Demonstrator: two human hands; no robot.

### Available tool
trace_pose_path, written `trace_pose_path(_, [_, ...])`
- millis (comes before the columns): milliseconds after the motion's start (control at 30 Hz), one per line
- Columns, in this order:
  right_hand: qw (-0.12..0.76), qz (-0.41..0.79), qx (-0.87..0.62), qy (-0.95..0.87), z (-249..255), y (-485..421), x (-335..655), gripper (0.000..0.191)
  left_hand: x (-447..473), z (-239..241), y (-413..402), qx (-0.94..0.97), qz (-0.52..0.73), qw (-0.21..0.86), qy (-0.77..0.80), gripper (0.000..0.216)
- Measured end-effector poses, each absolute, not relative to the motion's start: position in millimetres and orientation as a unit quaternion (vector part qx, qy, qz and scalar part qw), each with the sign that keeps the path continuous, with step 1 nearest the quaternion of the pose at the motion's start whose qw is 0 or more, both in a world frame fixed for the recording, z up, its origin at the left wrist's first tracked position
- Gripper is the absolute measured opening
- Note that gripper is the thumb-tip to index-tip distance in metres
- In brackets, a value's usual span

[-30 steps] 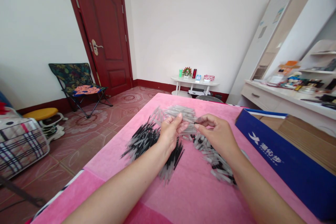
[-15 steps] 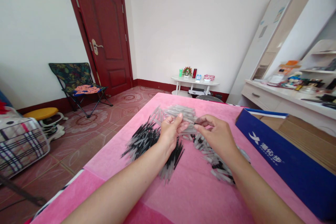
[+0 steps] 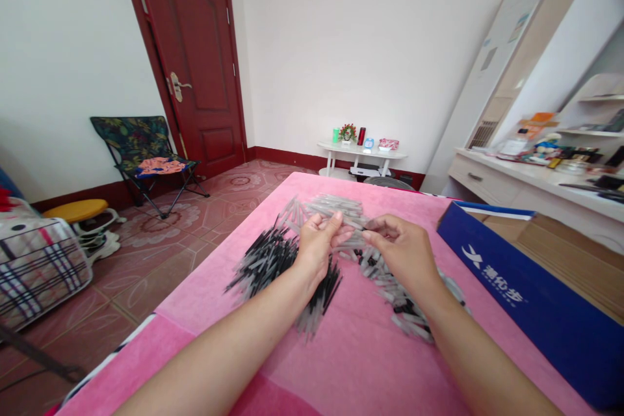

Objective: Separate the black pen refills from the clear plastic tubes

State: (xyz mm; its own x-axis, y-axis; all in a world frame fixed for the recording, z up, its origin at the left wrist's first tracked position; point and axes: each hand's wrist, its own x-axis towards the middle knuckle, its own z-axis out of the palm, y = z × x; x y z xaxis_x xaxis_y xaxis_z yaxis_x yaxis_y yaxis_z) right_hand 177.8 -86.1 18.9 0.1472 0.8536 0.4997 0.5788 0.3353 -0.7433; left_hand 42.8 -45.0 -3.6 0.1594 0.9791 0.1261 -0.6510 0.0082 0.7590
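My left hand (image 3: 319, 244) and my right hand (image 3: 402, 250) meet over heaps of small pen parts on a pink cloth (image 3: 351, 351). The left fingers pinch a pale translucent tube (image 3: 347, 233). The right fingers pinch a thin dark piece (image 3: 368, 227) whose tip points at that tube. A heap of black sticks (image 3: 273, 260) lies under my left hand. Clear tubes (image 3: 336, 207) lie in a pile beyond both hands. Mixed grey and black pieces (image 3: 407, 305) lie under my right wrist.
An open blue cardboard box (image 3: 517, 286) stands on the cloth at the right. A dresser (image 3: 536, 185) with clutter lines the right wall. On the floor stand a folding chair (image 3: 141, 156), a yellow stool (image 3: 75, 211) and a small white table (image 3: 361, 153). A red door (image 3: 190, 58) is shut.
My right hand has edged slightly left, bringing the dark piece closer to the tube in my left fingers. Everything else stays put.
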Motion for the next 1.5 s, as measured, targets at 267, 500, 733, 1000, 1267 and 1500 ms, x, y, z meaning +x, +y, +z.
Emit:
trace_pose_path(267, [0.544, 0.258, -0.529, -0.598, 20, -87, 176, 0.012, 41, 2, -46, 0.383, 0.608, 0.655, 0.234, 0.029])
trace_pose_path(500, [0.564, 0.428, -0.471, -0.526, 15, -84, 176, 0.024, 41, 0, -46, 0.394, 0.606, 0.657, 0.215, 0.028])
trace_pose_path(733, [0.57, 0.438, -0.468, -0.514, 18, -86, 168, 0.027, 42, -4, -44, 0.358, 0.621, 0.656, 0.236, 0.026])
trace_pose_path(1000, [0.519, 0.26, -0.542, -0.608, 12, -88, 169, 0.028, 43, -2, -45, 0.346, 0.624, 0.666, 0.218, 0.025])
trace_pose_path(1267, [0.499, 0.219, -0.542, -0.64, 13, -88, 169, 0.026, 42, -1, -45, 0.35, 0.619, 0.667, 0.223, 0.026])
trace_pose_path(1500, [0.477, 0.253, -0.537, -0.648, 12, -87, 171, 0.028, 41, -1, -44, 0.354, 0.614, 0.667, 0.229, 0.026])
